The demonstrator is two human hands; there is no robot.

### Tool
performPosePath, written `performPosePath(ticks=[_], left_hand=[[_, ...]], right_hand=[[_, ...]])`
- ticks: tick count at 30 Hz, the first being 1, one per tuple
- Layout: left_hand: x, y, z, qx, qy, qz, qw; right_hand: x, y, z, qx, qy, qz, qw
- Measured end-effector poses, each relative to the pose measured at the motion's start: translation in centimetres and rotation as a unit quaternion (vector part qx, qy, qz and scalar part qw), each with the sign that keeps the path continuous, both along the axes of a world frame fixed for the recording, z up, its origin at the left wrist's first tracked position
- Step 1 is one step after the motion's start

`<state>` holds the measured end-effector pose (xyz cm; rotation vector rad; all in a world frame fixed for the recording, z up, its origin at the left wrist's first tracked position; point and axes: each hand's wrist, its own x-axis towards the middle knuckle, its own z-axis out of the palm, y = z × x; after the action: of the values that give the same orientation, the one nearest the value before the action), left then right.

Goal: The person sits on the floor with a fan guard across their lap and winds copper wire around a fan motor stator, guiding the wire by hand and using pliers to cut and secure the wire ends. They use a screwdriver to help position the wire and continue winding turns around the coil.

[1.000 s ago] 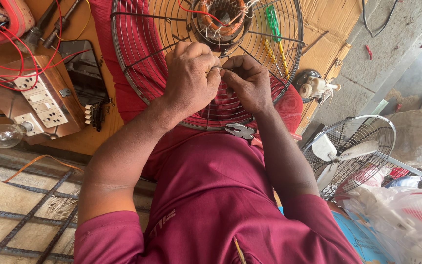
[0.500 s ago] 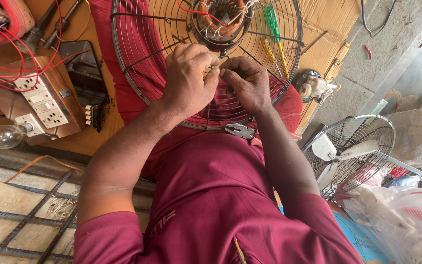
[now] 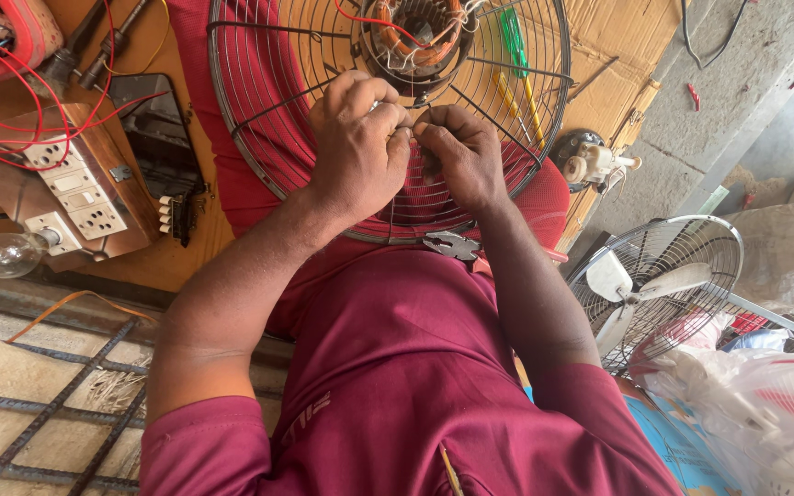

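- We found the left hand [image 3: 357, 147] and the right hand [image 3: 463, 156] brought together, fingertips meeting, over the round wire fan guard [image 3: 259, 138] that lay on the person's lap
- The left hand's fingers were curled and pressed together, pinching something small against the right hand's fingertips — what it was, we could not tell
- The right hand's fingers were likewise bent inward and closed in a pinch at the same spot, just below the motor
- The fan motor [image 3: 415, 32], with copper windings and red and white wires, sat at the centre of the guard, just beyond the knuckles
- A pair of pliers [image 3: 452, 244] lay at the guard's near rim, just beside the right wrist, touched by neither hand
- A green-handled screwdriver [image 3: 513, 37] and a yellow-handled one [image 3: 530, 92] lay under the guard on the right side
- To the left we noted a wooden switch board [image 3: 75, 197] with white sockets, red wires [image 3: 11, 101] running to it, and a clear light bulb [image 3: 6, 254] at its near end — all well apart from the hands
- A dark phone [image 3: 153, 129] lay between the board and the guard
- A second, assembled fan [image 3: 654, 285] with white blades stood to the right, near the right elbow
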<state>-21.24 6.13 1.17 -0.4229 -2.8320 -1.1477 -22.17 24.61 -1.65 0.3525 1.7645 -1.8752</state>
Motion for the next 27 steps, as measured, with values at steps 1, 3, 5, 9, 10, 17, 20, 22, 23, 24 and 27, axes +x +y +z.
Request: performPosePath(ticks=[1, 3, 5, 9, 10, 17, 20, 22, 23, 24, 27], left_hand=[[-0.03, 0.02, -0.08, -0.001, 0.001, -0.001, 1.000], [0.03, 0.08, -0.21, -0.003, 0.000, -0.001, 1.000], [0.03, 0.06, -0.35, -0.007, 0.002, -0.005, 1.000], [0.10, 0.10, -0.62, -0.008, 0.011, -0.005, 1.000], [0.13, 0.13, -0.66, -0.006, 0.009, -0.006, 1.000], [0.19, 0.18, -0.74, -0.003, 0.010, -0.003, 1.000], [0.19, 0.15, -0.65, -0.004, 0.013, -0.004, 1.000], [0.08, 0.22, -0.58, -0.005, 0.015, -0.003, 1.000], [0.08, 0.26, -0.54, -0.004, 0.014, -0.001, 1.000], [0.05, 0.29, -0.48, -0.005, 0.013, 0.001, 1.000], [0.12, 0.22, -0.33, 0.001, 0.002, -0.006, 1.000]], right_hand=[[-0.04, -0.03, -0.12, 0.000, -0.002, 0.001, 1.000], [-0.01, -0.12, -0.35, -0.005, -0.011, 0.005, 1.000], [-0.01, -0.25, -0.56, -0.014, -0.023, 0.010, 1.000], [0.02, -0.57, -0.81, -0.041, -0.040, 0.010, 0.998], [0.04, -0.63, -0.82, -0.043, -0.043, 0.011, 0.998], [0.21, -0.48, -0.69, -0.052, -0.045, 0.018, 0.997], [0.39, -0.46, -0.75, -0.051, -0.035, 0.024, 0.998], [0.41, -0.43, -0.86, -0.056, -0.040, 0.016, 0.998], [0.43, -0.43, -0.92, -0.058, -0.042, 0.012, 0.997], [0.43, -0.39, -0.94, -0.057, -0.050, 0.002, 0.997], [0.50, -0.10, -0.86, -0.058, -0.062, -0.026, 0.996]])
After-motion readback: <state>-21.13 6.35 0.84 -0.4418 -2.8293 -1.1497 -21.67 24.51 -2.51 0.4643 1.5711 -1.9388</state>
